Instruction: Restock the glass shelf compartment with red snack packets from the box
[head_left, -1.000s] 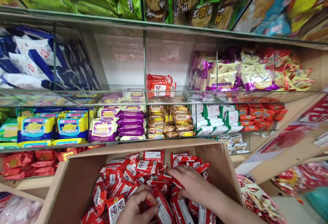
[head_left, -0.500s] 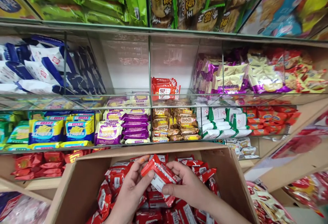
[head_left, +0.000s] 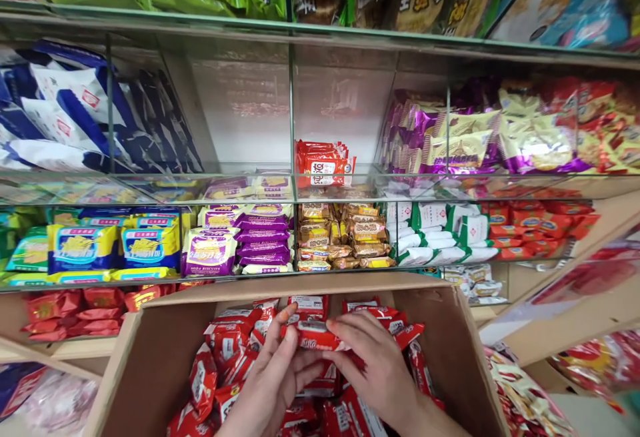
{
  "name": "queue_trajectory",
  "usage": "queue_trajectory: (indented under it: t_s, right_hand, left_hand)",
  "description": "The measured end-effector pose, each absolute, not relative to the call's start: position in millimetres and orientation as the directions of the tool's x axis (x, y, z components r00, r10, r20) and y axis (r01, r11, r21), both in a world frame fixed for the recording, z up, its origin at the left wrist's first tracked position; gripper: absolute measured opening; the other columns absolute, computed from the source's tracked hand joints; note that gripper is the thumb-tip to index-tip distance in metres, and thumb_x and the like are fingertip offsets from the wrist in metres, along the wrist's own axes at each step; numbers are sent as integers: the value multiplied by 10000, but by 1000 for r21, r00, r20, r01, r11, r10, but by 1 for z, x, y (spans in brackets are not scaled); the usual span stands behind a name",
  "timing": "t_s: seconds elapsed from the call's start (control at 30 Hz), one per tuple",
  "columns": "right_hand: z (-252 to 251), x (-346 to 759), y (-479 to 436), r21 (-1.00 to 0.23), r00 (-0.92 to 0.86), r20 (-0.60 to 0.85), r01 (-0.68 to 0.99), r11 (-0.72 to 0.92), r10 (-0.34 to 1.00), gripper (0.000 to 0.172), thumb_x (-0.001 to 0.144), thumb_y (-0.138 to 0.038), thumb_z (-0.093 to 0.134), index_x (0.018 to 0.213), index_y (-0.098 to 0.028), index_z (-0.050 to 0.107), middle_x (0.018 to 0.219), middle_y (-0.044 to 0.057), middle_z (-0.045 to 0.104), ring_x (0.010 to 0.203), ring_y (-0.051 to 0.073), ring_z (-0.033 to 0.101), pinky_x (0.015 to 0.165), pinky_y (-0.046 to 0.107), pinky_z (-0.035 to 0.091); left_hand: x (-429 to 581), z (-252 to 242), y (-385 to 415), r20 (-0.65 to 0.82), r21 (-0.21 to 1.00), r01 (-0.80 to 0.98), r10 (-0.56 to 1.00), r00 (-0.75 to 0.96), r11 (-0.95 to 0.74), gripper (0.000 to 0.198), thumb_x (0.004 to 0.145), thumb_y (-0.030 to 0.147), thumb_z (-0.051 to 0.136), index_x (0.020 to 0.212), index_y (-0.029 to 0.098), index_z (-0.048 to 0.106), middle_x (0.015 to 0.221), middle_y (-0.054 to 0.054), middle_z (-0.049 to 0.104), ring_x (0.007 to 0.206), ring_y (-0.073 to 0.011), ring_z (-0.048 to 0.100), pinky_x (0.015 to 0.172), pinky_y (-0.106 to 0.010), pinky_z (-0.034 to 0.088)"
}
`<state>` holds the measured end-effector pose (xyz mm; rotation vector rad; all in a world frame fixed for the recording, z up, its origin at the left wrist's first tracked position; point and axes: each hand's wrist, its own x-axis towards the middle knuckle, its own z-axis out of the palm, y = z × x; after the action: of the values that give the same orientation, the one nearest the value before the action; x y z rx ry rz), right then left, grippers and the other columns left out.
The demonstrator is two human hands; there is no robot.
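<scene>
Between my two hands, above an open cardboard box (head_left: 131, 357), is a small red snack packet (head_left: 316, 337) lying level, with its narrow side toward me. My left hand (head_left: 280, 367) supports its left end, thumb at the front and fingers behind and beneath. At the right end, my right hand (head_left: 373, 360) pinches the packet between thumb and fingers. Below them, several loose red packets (head_left: 350, 417) of the same look fill the box. A short row of red packets (head_left: 323, 164) stands on the glass shelf straight ahead.
Glass shelves with upright dividers run across in front. Purple biscuit packs (head_left: 210, 250), brown-gold packs (head_left: 367, 229) and white-green packs (head_left: 425, 247) sit on the lower shelf edge. Blue-white bags (head_left: 65, 104) are at left, purple-cream packs (head_left: 460, 137) at right. A shelf edge (head_left: 320, 36) crosses above.
The red packet has turned from slanted, with its flat face showing, to level with its narrow side showing. My right fingers have shifted over its right end. The view has tilted slightly downward.
</scene>
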<state>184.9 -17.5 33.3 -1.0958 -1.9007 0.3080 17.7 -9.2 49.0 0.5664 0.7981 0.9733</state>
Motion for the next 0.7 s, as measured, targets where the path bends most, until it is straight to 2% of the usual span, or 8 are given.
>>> queue_trajectory:
  t_s: [0.07,0.13,0.2,0.3,0.37,0.47,0.57,0.7]
  right_hand:
    - [33,186,-20,-450,-318,650,571,687,690,381,812,-123,527,1174,-238,506,1026,66,633,955,182,547,839,345,469]
    - [33,188,-22,-427,-363,667,530,733,651,422,797,-140,558,1194,-263,486,1095,60,604,1054,197,498,899,372,439]
    - [33,187,-25,-531,-319,640,473,703,699,397,782,-219,594,1164,-286,505,1209,59,534,1156,226,429,963,418,385]
    - [32,183,-26,-852,-93,431,286,439,897,397,802,-314,568,1184,-293,462,1295,70,446,1191,230,412,960,421,385]
    - [31,179,-24,-985,-22,171,22,171,985,410,815,-363,541,1197,-269,425,1155,76,545,1010,197,551,806,355,485]
    - [32,175,-21,-962,-95,-82,-254,-104,992,316,776,-418,583,1000,-200,535,777,3,620,602,111,572,551,240,467]
    - [32,174,-18,-934,-72,-115,-333,-133,991,261,728,-403,645,809,-170,559,650,-37,577,524,71,512,512,199,409]
    - [26,176,-17,-927,-37,-112,-357,-118,993,255,722,-402,650,767,-181,531,668,-32,563,587,92,520,557,213,423]
  left_hand:
    - [18,53,-13,-331,716,-530,889,315,454,522,766,437,537,1245,381,335,1067,9,672,886,-164,642,839,-364,471]
    - [17,57,-15,-336,718,-551,905,261,426,490,777,340,555,1225,404,369,1058,39,674,860,-126,635,773,-282,487]
    - [14,59,-17,-336,726,-549,910,243,414,488,781,261,552,1212,423,390,1062,60,676,857,-102,627,735,-219,485]
    - [10,58,-19,-292,740,-543,917,273,397,537,767,233,570,1216,453,376,1174,78,634,978,-119,603,792,-185,476]
    - [8,58,-21,-244,745,-555,925,291,371,591,755,216,588,1226,478,346,1242,89,593,1047,-137,579,845,-190,470]
    - [9,60,-22,-168,745,-584,938,303,322,682,747,163,597,1241,516,288,1278,89,565,1084,-167,566,899,-262,477]
    - [10,62,-22,-166,749,-593,950,263,295,704,740,172,614,1241,529,271,1176,91,634,1036,-138,593,879,-255,493]
    - [6,54,-20,-286,724,-614,947,149,315,575,634,275,723,1143,385,479,926,60,733,883,-123,653,773,-217,534]
